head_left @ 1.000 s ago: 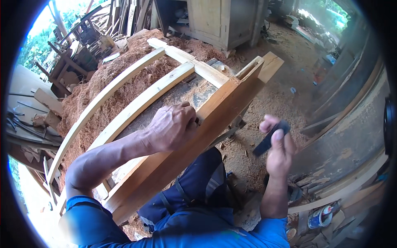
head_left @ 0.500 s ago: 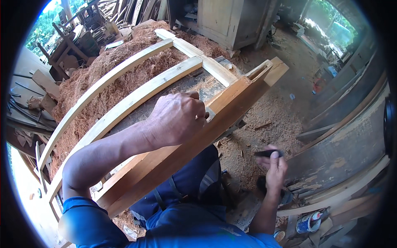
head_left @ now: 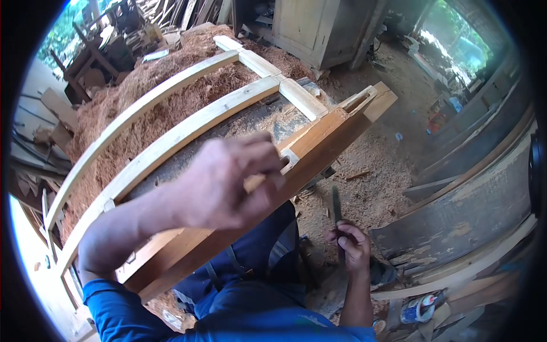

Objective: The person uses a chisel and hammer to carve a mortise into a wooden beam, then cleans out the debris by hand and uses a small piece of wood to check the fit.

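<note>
A thick brown wooden beam point(head_left: 239, 228) runs diagonally across my lap, with a long slot near its far right end. Pale curved wooden rails point(head_left: 188, 130) extend from the frame toward the left. My left hand point(head_left: 228, 185) is over the beam beside a small pale notch point(head_left: 290, 158) in its edge. Its fingers are curled but smeared by motion, so whether they hold anything is unclear. To the right of the beam, my right hand point(head_left: 354, 245) grips a thin, dark, flat blade-like tool point(head_left: 336, 205), which points upward.
Reddish wood shavings point(head_left: 102, 125) are heaped beyond the rails. A wooden cabinet point(head_left: 302, 34) stands at the back. Worn boards point(head_left: 450, 222) lean along the right side, near a small white and blue tub point(head_left: 417, 309). Sawdust covers the floor point(head_left: 370, 176).
My left hand has shifted slightly left and down, uncovering the pale notch. My right hand has moved left, and the tool in it has turned from sideways to upright.
</note>
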{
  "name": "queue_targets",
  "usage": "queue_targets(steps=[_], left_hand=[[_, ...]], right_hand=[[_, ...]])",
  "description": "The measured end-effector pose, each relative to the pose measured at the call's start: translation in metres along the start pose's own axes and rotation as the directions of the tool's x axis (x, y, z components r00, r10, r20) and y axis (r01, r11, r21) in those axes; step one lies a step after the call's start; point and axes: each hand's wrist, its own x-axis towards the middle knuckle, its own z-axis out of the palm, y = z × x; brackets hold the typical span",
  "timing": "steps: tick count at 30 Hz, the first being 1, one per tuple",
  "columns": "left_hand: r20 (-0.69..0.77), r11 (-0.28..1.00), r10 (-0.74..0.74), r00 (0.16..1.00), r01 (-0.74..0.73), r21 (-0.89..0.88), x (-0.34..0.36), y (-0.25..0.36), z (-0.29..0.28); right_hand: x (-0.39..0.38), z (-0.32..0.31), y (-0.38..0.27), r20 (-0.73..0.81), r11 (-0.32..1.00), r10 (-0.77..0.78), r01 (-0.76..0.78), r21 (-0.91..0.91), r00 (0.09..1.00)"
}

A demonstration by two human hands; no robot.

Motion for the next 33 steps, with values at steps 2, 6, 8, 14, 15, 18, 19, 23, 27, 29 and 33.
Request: queue_targets(steps=[2,6,8,14,15,18,19,23,27,29,33], left_hand=[[-0.066,0.964,-0.16,0.985,0.17,0.204,-0.018,-0.003,-0.015],[0.06,0.886,-0.31,0.949,0.266,0.38,-0.054,0.017,-0.009],[0.159,0.853,-0.286,0.945,0.176,0.491,-0.055,0.014,0.005],[0.291,0.851,-0.383,0.877,0.213,0.479,-0.019,0.007,0.028],[0.293,0.863,-0.352,0.889,0.187,0.47,-0.02,0.01,0.024],[0.231,0.859,-0.351,0.907,0.215,0.464,-0.027,0.009,0.03],[0.236,0.865,-0.345,0.908,0.21,0.456,-0.029,0.006,0.032],[0.18,0.853,-0.331,0.926,0.212,0.477,-0.032,0.005,0.036],[0.164,0.863,-0.305,0.938,0.199,0.465,-0.032,0.007,0.034],[0.197,0.882,-0.304,0.932,0.197,0.427,-0.032,0.005,0.03],[0.156,0.91,-0.29,0.944,0.221,0.351,-0.041,0.009,0.027]], right_hand=[[-0.001,0.009,-0.019,-0.051,0.981,-0.059,0.049,-0.186,0.997],[0.019,0.018,-0.063,-0.263,0.916,-0.384,0.331,-0.225,0.885],[0.037,-0.01,-0.082,-0.162,0.985,-0.167,0.173,0.023,0.973],[0.112,0.012,-0.176,0.212,0.972,-0.218,0.231,-0.041,0.953],[0.115,0.032,-0.193,0.261,0.911,-0.254,0.321,-0.258,0.931],[0.128,0.112,-0.228,0.448,0.584,-0.223,0.487,-0.65,0.866],[0.134,0.13,-0.239,0.496,0.537,-0.116,0.474,-0.697,0.861],[0.171,0.193,-0.244,0.59,0.108,0.21,0.581,-0.807,0.78],[0.18,0.253,-0.235,0.479,-0.439,0.591,0.757,-0.484,0.649],[0.183,0.264,-0.229,0.465,-0.458,0.613,0.766,-0.45,0.639],[0.188,0.288,-0.221,0.368,-0.52,0.673,0.764,-0.381,0.642]])
